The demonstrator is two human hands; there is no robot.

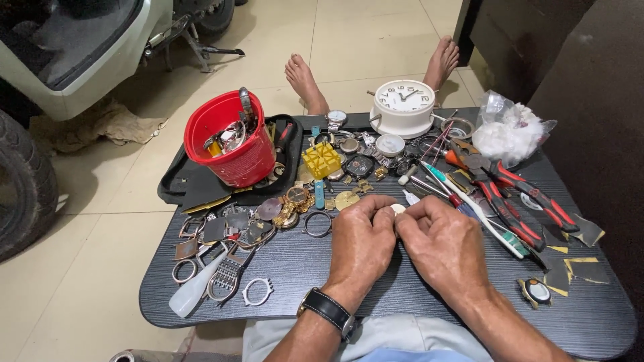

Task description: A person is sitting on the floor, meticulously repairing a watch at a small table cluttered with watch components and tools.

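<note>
**Dark woodgrain surface crowded with watch parts**

Dark woodgrain covers the surface (416,295), and both hands meet at its near middle. The left hand (362,245) and right hand (443,245) each have their grip pinched together on a small pale round part (398,208), held between the fingertips just above the surface.

Around them the way is cluttered. Just to the left lie a metal ring (317,224), a gold watch (292,201) and loose watch cases; farther left, near the edge, a white plastic bottle (193,290) beside a bare bezel (257,291). To the right, red-handled pliers (530,198) and thin tools lie close to the right hand. A yellow block holder (320,159) sits just beyond the hands.

A red plastic bucket (235,151) at far left holds metal watch pieces and stands in a black tray (181,184). A white alarm clock (403,107) stands at the far edge, with a clear bag of white cotton (513,131) to its right.
</note>
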